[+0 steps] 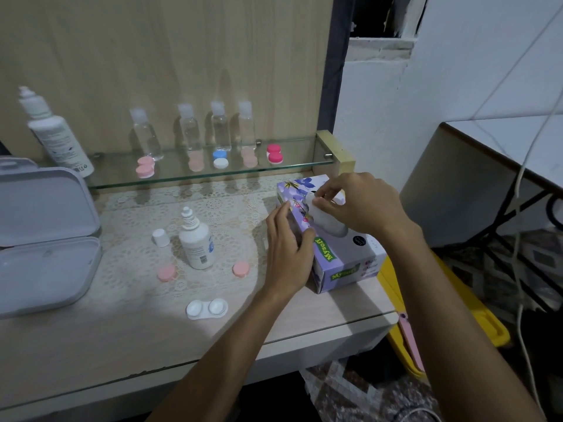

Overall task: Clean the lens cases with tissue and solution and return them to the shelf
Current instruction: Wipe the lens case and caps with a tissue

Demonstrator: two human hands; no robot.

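Right hand (362,205) pinches tissue (324,219), half hidden, from tissue box (344,257); left hand (288,248), fingers flat, steadies its side

Pale wood-grain panel (182,56) behind bench (91,345); white wall (457,71) right, broken opening (384,16) above; second table (502,141) far right; patterned floor (350,397) below.

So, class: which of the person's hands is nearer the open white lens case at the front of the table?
Left. The left hand rests on the tissue box, just right of and behind the lens case. The right hand is farther back, pinching a tissue.
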